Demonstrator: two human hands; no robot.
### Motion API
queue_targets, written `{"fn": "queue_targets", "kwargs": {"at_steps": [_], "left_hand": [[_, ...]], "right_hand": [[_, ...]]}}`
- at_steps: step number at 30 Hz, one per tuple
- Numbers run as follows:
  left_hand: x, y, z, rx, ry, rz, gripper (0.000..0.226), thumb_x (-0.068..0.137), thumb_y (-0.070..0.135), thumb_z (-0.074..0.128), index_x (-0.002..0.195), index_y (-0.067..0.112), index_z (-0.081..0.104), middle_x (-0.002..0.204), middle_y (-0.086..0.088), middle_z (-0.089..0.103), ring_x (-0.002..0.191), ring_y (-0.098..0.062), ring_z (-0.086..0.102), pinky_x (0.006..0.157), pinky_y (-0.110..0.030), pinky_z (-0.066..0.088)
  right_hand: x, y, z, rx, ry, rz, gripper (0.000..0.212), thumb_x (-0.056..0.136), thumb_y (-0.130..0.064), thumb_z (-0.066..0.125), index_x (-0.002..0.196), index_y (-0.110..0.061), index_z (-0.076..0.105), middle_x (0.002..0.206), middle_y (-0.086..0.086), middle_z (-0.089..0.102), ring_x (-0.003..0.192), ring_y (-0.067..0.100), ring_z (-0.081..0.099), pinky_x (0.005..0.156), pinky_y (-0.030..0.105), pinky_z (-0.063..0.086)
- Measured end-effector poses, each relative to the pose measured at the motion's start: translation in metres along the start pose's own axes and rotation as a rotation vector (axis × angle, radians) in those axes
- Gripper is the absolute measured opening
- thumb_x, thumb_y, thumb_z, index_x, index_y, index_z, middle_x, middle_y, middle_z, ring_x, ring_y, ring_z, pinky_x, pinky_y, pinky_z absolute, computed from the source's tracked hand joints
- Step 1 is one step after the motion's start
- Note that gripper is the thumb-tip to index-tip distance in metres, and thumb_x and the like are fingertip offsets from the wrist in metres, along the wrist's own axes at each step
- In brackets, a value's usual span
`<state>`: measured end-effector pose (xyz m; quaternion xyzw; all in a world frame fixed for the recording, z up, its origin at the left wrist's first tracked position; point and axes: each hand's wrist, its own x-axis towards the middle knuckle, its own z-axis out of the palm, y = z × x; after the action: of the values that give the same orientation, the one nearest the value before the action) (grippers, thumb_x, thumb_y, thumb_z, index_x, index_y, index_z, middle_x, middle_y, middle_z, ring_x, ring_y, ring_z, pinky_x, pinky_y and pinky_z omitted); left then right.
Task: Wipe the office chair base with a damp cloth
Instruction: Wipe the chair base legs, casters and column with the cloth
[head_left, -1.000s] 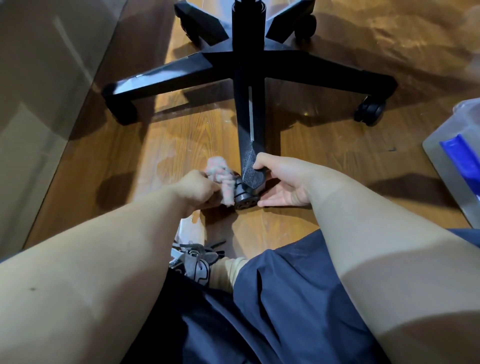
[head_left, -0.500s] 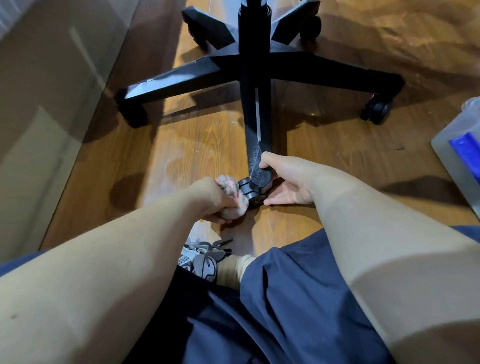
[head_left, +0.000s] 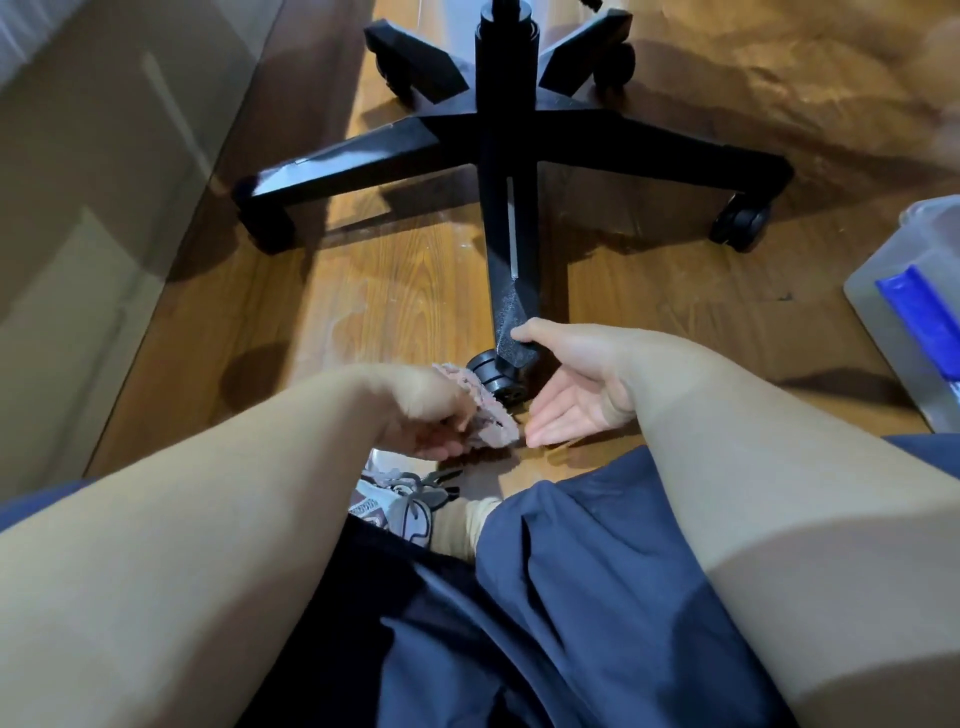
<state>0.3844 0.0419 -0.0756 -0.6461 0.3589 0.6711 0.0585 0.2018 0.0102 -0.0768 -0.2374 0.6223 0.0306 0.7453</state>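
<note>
A black five-legged office chair base (head_left: 506, 130) stands on the wooden floor, one leg pointing toward me and ending in a black caster (head_left: 493, 375). My left hand (head_left: 431, 415) grips a crumpled pink cloth (head_left: 483, 410) held against the near left side of that caster. My right hand (head_left: 566, 384) is to the right of the caster, palm up with fingers straight, its thumb touching the tip of the leg above the wheel.
A clear plastic container (head_left: 904, 291) with a blue item inside sits on the floor at the right. A beige wall or cabinet panel (head_left: 93, 208) runs along the left. My shoe (head_left: 400, 499) and dark blue shorts (head_left: 545, 597) fill the foreground.
My left hand has moved the cloth down and toward me around the caster. My right hand has loosened from the leg tip, its fingers now spread below it.
</note>
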Motion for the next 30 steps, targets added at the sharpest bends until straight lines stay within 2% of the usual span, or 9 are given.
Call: {"fn": "queue_targets", "kwargs": {"at_steps": [3, 7, 11, 14, 16, 20, 24, 27, 30], "left_hand": [[-0.009, -0.005, 0.008, 0.068, -0.037, 0.056, 0.021, 0.093, -0.005, 0.048, 0.102, 0.007, 0.062, 0.105, -0.008, 0.069, 0.073, -0.011, 0.06, 0.065, -0.022, 0.048], [-0.014, -0.005, 0.014, 0.117, -0.024, 0.137, 0.041, 0.093, -0.006, 0.049, 0.122, 0.021, 0.061, 0.116, 0.003, 0.069, 0.086, -0.011, 0.063, 0.074, -0.025, 0.052], [-0.016, -0.004, -0.004, 0.246, 0.23, 0.178, 0.016, 0.084, 0.015, 0.069, 0.098, 0.017, 0.076, 0.098, 0.0, 0.075, 0.074, -0.01, 0.066, 0.065, -0.024, 0.052], [-0.006, -0.006, -0.017, 0.318, 0.476, 0.258, 0.051, 0.081, 0.022, 0.074, 0.128, 0.01, 0.058, 0.114, -0.008, 0.067, 0.092, -0.021, 0.066, 0.079, -0.033, 0.057], [0.0, -0.003, -0.012, 0.36, 0.455, 0.345, 0.066, 0.078, 0.023, 0.076, 0.139, 0.014, 0.049, 0.126, -0.007, 0.063, 0.106, -0.023, 0.062, 0.093, -0.035, 0.052], [0.012, 0.007, -0.005, 0.412, 0.475, 0.425, 0.048, 0.075, 0.014, 0.074, 0.122, 0.016, 0.065, 0.105, -0.004, 0.071, 0.094, -0.022, 0.066, 0.083, -0.031, 0.053], [0.018, 0.007, -0.013, 0.344, 0.455, 0.428, 0.03, 0.073, 0.006, 0.071, 0.101, 0.016, 0.071, 0.094, -0.007, 0.075, 0.088, -0.024, 0.067, 0.078, -0.033, 0.052], [0.025, 0.006, -0.014, 0.33, 0.478, 0.437, 0.026, 0.072, 0.006, 0.07, 0.095, 0.016, 0.071, 0.093, -0.009, 0.074, 0.089, -0.026, 0.067, 0.079, -0.037, 0.054], [0.028, 0.006, -0.015, 0.351, 0.491, 0.445, 0.023, 0.071, 0.01, 0.073, 0.092, 0.017, 0.071, 0.093, -0.011, 0.074, 0.089, -0.028, 0.068, 0.082, -0.043, 0.056]], "right_hand": [[-0.004, 0.007, 0.016, 0.083, -0.07, -0.05, 0.054, 0.086, -0.032, 0.07, 0.114, 0.009, 0.048, 0.121, 0.032, 0.057, 0.088, 0.036, 0.071, 0.064, 0.039, 0.062], [-0.001, 0.016, 0.028, -0.044, 0.07, -0.137, 0.016, 0.088, -0.023, 0.069, 0.087, -0.008, 0.062, 0.077, 0.002, 0.058, 0.065, 0.005, 0.056, 0.07, 0.019, 0.055], [-0.002, 0.018, 0.019, -0.111, 0.289, -0.166, 0.013, 0.095, -0.007, 0.056, 0.082, -0.004, 0.056, 0.071, 0.008, 0.058, 0.057, 0.01, 0.058, 0.052, 0.017, 0.054], [0.003, 0.017, 0.019, -0.414, 0.456, -0.312, 0.005, 0.092, 0.0, 0.054, 0.09, -0.001, 0.058, 0.086, 0.015, 0.065, 0.08, 0.026, 0.069, 0.074, 0.034, 0.06], [0.008, 0.019, 0.024, -0.657, 0.596, -0.412, 0.009, 0.091, -0.003, 0.053, 0.095, -0.002, 0.06, 0.094, 0.018, 0.067, 0.088, 0.034, 0.069, 0.078, 0.041, 0.058], [0.02, 0.02, 0.02, -0.836, 0.728, -0.472, 0.008, 0.089, -0.002, 0.051, 0.086, -0.01, 0.053, 0.092, 0.01, 0.059, 0.08, 0.027, 0.057, 0.065, 0.032, 0.045], [0.03, 0.011, 0.009, -0.815, 0.827, -0.347, 0.015, 0.088, -0.002, 0.054, 0.075, -0.008, 0.05, 0.087, 0.008, 0.053, 0.079, 0.026, 0.05, 0.067, 0.028, 0.04], [0.031, 0.0, -0.006, -0.604, 0.951, -0.378, 0.012, 0.09, -0.008, 0.055, 0.096, -0.004, 0.065, 0.095, 0.012, 0.063, 0.083, 0.03, 0.056, 0.07, 0.03, 0.045], [0.024, 0.002, -0.005, -0.314, 0.596, -0.488, 0.033, 0.084, 0.006, 0.055, 0.116, -0.001, 0.064, 0.113, 0.018, 0.066, 0.106, 0.036, 0.063, 0.091, 0.043, 0.053]]}}
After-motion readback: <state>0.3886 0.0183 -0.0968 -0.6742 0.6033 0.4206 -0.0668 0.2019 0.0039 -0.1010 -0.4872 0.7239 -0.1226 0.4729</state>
